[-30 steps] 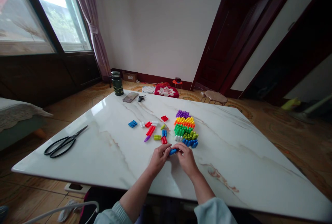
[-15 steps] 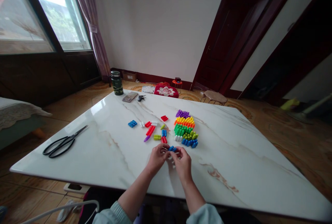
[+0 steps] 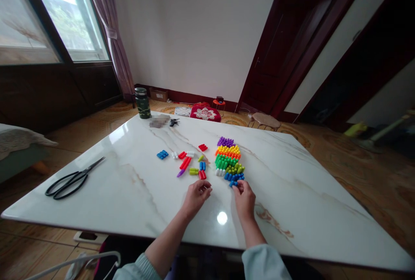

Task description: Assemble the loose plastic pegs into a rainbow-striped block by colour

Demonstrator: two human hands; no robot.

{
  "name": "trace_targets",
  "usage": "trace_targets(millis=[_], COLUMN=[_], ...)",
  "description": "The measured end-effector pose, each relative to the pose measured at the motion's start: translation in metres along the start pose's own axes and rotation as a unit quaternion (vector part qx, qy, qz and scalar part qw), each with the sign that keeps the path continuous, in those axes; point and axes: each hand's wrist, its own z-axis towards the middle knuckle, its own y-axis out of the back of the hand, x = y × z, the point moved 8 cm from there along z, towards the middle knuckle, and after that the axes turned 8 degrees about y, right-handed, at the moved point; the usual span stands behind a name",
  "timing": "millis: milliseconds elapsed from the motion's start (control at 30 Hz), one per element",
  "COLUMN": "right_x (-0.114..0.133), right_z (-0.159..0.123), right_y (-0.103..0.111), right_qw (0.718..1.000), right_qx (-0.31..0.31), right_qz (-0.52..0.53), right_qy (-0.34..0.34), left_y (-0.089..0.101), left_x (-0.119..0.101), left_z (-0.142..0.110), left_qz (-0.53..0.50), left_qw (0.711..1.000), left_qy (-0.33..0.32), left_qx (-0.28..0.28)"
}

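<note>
My right hand (image 3: 244, 198) is closed, its fingertips pinching a small blue bullet-shaped plastic block (image 3: 233, 183) at the near edge of a group of blue blocks (image 3: 238, 176). My left hand (image 3: 196, 194) hovers over the table with loosely curled fingers, thumb and fingertips apart, and nothing visible in it. Just beyond it lie red blocks (image 3: 202, 174), yellow-green blocks (image 3: 193, 171) and a pair of blue blocks (image 3: 202, 166). Rows of green blocks (image 3: 225, 161), yellow blocks (image 3: 228, 151) and purple blocks (image 3: 226, 141) stand behind the blue group, sorted by colour.
Black-handled scissors (image 3: 73, 179) lie on the left of the marble-patterned table (image 3: 136, 202). A camouflage flask (image 3: 142, 103), a blurred flat object (image 3: 159, 121) and keys (image 3: 174, 122) are at the far edge. More blue blocks (image 3: 162, 154) sit farther left.
My hands have moved apart. The right hand has carried a blue block rightward to the blue group, while the left has let go and stays near its place. The view has shifted slightly.
</note>
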Motion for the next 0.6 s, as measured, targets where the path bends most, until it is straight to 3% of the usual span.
trace_targets(millis=[167, 367, 467, 600], right_x=[0.026, 0.052, 0.046, 0.038], right_z=[-0.011, -0.023, -0.024, -0.023], right_y=[0.011, -0.015, -0.019, -0.017], right_qw=[0.996, 0.966, 0.954, 0.956], right_qx=[-0.043, 0.135, 0.156, 0.135], right_qz=[-0.057, -0.175, -0.225, -0.241], right_qy=[0.062, 0.131, 0.120, 0.101], left_y=[0.000, 0.001, 0.000, 0.001], left_x=[-0.003, -0.004, -0.002, -0.002], left_z=[-0.001, -0.002, -0.002, -0.002], left_qz=[-0.009, -0.014, -0.019, -0.031], left_qw=[1.000, 1.000, 1.000, 0.999], left_qy=[0.012, 0.014, 0.022, 0.025], left_qx=[-0.001, -0.004, -0.005, -0.009])
